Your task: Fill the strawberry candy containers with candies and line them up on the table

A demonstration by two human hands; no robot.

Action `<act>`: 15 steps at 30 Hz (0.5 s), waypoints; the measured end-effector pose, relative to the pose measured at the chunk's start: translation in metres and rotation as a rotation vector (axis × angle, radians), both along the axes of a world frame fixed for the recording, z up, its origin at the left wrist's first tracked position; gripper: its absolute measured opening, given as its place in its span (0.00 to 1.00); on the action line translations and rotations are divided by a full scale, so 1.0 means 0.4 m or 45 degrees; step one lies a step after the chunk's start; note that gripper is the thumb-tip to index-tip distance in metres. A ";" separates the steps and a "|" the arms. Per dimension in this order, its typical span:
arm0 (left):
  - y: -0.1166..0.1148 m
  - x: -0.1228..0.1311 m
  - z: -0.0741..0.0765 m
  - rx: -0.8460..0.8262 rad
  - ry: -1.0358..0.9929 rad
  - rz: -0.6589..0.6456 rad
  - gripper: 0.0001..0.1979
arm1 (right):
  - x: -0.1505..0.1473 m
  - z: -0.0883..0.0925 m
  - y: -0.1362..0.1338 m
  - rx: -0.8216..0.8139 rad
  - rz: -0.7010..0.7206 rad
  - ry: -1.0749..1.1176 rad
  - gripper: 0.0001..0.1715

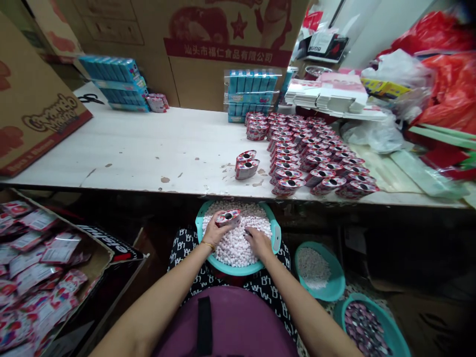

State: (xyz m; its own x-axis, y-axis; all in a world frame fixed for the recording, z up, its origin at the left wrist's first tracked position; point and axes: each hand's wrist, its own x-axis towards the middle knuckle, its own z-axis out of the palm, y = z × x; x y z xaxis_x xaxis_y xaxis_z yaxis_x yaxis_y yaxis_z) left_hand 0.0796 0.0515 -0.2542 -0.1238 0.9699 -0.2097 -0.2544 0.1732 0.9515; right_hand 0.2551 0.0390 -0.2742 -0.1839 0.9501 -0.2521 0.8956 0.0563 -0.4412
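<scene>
My left hand (pixel 213 230) is closed around a small red-and-pink printed packet (pixel 228 217) with a dark round hole in its top. It holds the packet over a turquoise basin (pixel 238 270) on my lap, filled with small whitish-pink pellets (pixel 232 250). My right hand (pixel 258 243) reaches into the pellets at the basin's right side. Its fingers are bent down, and something dark shows at the tips, too small to name. Above the basin, two similar packets (pixel 247 169) stand upright near the table's front edge.
Rows of packets (pixel 288 186) stand on the white table (pixel 148 148) at right. Blue packs (pixel 251 94) are at the back, beside a large carton (pixel 148 54). An open box of flat packets (pixel 33 263) sits lower left. Two turquoise basins (pixel 336 292) are lower right.
</scene>
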 end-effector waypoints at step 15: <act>-0.019 -0.105 0.066 0.368 0.750 -0.166 0.18 | 0.095 0.268 0.053 0.069 0.312 0.289 0.19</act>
